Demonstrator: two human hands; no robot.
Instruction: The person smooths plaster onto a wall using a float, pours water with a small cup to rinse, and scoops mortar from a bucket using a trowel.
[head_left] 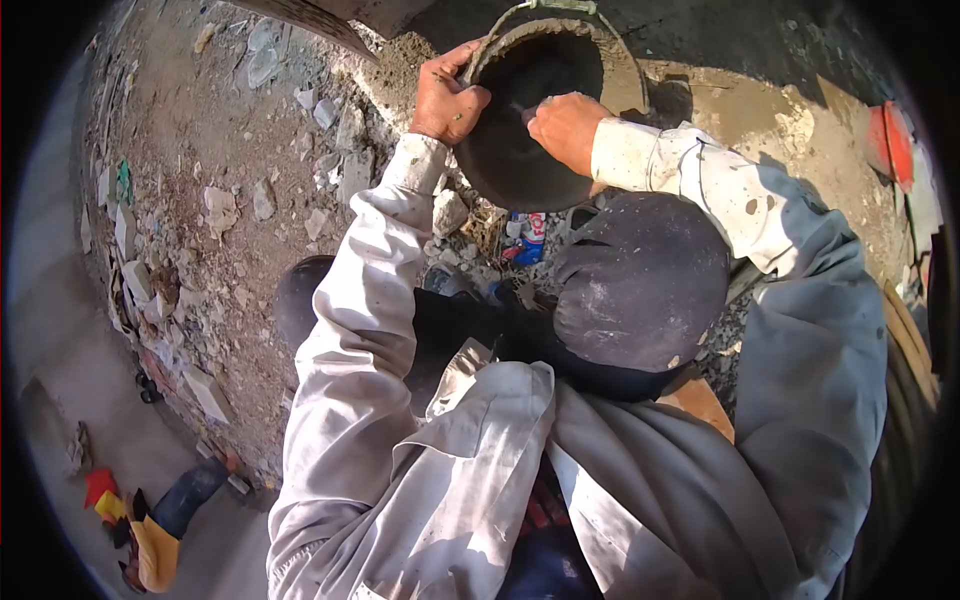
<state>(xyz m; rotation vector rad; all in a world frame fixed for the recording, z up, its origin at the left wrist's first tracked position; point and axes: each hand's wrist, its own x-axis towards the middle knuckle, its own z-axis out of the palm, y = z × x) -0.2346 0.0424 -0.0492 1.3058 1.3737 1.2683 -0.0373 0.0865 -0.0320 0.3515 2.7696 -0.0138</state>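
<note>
A dark bucket [628,80] with a mortar-crusted rim is in front of me at the top of the view, its mouth facing me. Its wire handle [482,48] arches over the far side, with a pale green grip at the top. My left hand [450,97] is closed on the bucket's left rim, thumb bent inward. Over the bucket's mouth, my right hand [568,130] is closed in a fist. Whatever it holds is hidden by the fingers and the bucket's shade. Inside, the bucket looks dark grey, and its contents are hard to tell.
Broken stones and rubble [222,210] cover the ground to the left. A crumpled blue, red and white wrapper [528,240] lies below the bucket, near my knee [640,285]. Another person [155,530] in yellow and red is at the lower left. A red object [890,147] stands at right.
</note>
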